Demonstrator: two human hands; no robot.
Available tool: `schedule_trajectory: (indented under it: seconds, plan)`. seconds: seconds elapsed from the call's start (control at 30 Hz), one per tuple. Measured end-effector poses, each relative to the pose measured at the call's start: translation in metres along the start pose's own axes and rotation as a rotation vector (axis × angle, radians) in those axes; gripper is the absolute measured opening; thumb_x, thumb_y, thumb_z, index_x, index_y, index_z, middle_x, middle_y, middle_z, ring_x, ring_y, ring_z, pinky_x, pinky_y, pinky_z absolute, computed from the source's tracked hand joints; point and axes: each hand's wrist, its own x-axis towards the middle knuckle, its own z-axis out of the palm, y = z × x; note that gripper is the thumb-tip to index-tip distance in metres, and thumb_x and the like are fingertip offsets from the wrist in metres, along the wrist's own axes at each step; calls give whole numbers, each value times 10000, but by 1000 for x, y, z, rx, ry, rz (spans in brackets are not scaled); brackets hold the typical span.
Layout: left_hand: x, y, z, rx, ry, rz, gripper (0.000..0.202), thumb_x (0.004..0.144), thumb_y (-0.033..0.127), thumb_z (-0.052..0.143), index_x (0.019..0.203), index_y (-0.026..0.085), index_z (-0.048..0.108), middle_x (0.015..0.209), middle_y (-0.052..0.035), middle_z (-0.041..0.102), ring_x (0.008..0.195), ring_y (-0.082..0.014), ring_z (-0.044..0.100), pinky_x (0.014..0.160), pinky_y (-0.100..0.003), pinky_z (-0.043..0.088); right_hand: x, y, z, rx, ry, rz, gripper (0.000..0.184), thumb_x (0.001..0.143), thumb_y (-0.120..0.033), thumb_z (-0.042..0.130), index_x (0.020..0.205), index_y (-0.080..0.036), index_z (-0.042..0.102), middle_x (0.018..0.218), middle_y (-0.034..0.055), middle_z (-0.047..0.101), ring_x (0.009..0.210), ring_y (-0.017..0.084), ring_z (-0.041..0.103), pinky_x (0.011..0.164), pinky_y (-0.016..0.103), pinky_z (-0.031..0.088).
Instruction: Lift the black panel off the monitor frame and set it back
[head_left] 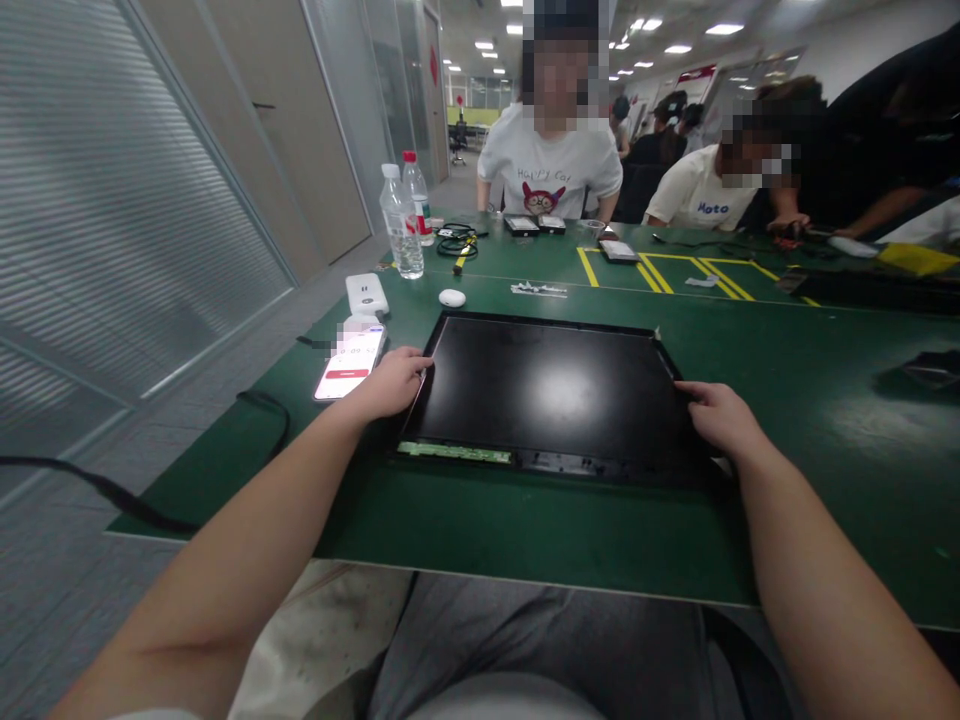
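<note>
A black flat display panel (551,390) lies face up on the green table (825,400), with a strip of green circuit board (454,452) along its near edge. My left hand (390,382) rests on the panel's left edge, fingers curled against it. On the opposite side, my right hand (721,415) grips the right edge with the fingers laid over the frame. Both forearms reach in from the bottom of the view.
A lit phone (350,362) lies left of the panel, with a white device (366,293) and a small white puck (451,298) behind it. Two water bottles (401,222) stand at the far left. Yellow tape lines (660,272), small devices and other seated people occupy the far side.
</note>
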Motion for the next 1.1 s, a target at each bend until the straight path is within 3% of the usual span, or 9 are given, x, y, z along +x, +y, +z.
schedule_trajectory:
  seconds: [0.1, 0.5, 0.7, 0.87, 1.1]
  plan:
    - [1, -4, 2, -16, 2, 5, 555, 822, 177, 425, 1289, 85, 710, 1375, -179, 638, 1307, -325, 567, 1150, -437, 416, -1, -3, 0, -40, -29, 64, 546, 719, -60, 523, 1203, -153, 760, 804, 86, 677, 780, 236, 651, 766, 368, 524]
    - [-2, 1, 2, -50, 34, -36, 526, 847, 201, 431, 1278, 79, 706, 1361, -190, 646, 1285, -330, 585, 1147, -443, 416, 0, -1, 0, -63, -33, 40, 570, 701, -73, 518, 1213, -160, 751, 934, 116, 722, 857, 255, 680, 848, 398, 547]
    - [-3, 1, 5, -23, 96, -120, 605, 874, 265, 490, 1430, 32, 546, 1424, -228, 577, 1330, -335, 543, 1156, -442, 395, 1, -2, 0, -45, -44, 60, 568, 688, -98, 526, 1201, -172, 758, 1038, 124, 730, 873, 249, 686, 843, 385, 549]
    - [-1, -7, 9, 16, 58, -157, 556, 911, 378, 477, 1280, 2, 656, 1420, -257, 552, 1344, -376, 510, 1174, -471, 366, -4, -8, -5, 9, -10, 92, 470, 714, -164, 564, 1133, -200, 774, 1005, 100, 731, 865, 243, 672, 843, 381, 529]
    - [0, -12, 11, 15, 53, -139, 503, 901, 347, 461, 1241, 59, 693, 1393, -208, 585, 1317, -350, 533, 1166, -473, 384, -13, -21, -15, 124, 100, 201, 518, 729, -171, 569, 1226, -205, 713, 1012, 65, 745, 901, 219, 662, 859, 351, 492]
